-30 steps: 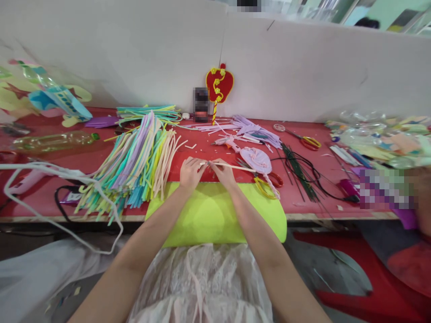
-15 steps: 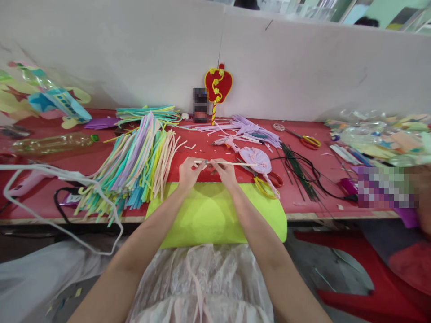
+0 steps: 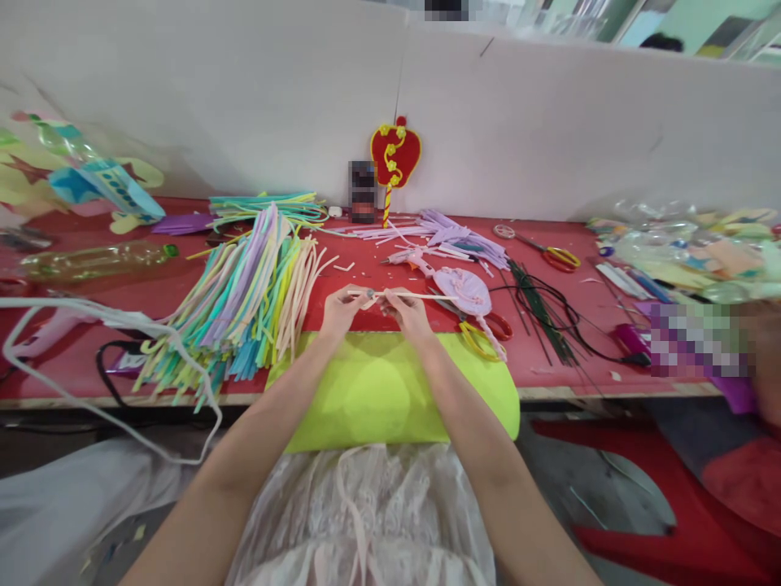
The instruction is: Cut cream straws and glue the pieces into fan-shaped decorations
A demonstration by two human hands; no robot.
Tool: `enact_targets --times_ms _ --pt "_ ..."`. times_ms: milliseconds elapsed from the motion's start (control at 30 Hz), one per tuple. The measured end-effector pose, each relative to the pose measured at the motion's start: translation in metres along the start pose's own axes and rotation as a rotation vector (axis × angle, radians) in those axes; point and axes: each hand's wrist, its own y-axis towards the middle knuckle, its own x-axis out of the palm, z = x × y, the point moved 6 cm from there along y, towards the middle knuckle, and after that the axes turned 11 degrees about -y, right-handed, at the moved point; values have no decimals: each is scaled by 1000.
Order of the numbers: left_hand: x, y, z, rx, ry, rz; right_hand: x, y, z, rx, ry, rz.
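Cream foam strip [image 3: 421, 295], pinched by left hand [image 3: 339, 312] and right hand [image 3: 410, 315] fingers, above red table [image 3: 549, 358]

Bright, even daylight with soft shadows. Wide-angle bending curves the table [image 3: 549, 382] edge; the corners blur slightly

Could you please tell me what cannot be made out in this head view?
- Blurred patch at the right table edge: pixelated.
- Small dark object by the wall: pixelated.
- Left hand and right hand on the cream strip: grip detail too small.
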Motion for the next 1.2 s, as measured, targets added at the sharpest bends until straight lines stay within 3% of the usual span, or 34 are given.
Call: enact_targets --times_ms 267,733,867,1000,1200 --pt "5 -1 3 2 2 -68 -2 3 4 5 -2 22" --pt "-3 0 3 54 108 5 -1 2 1 -8 1 4" --pt "-1 0 3 56 113 -41 -6 3 3 -2 -44 83" --pt "2 -1 3 52 123 -85 -6 4 1 -32 -57 71" --pt "16 -5 0 1 155 -311 -6 3 1 -99 -157 0"
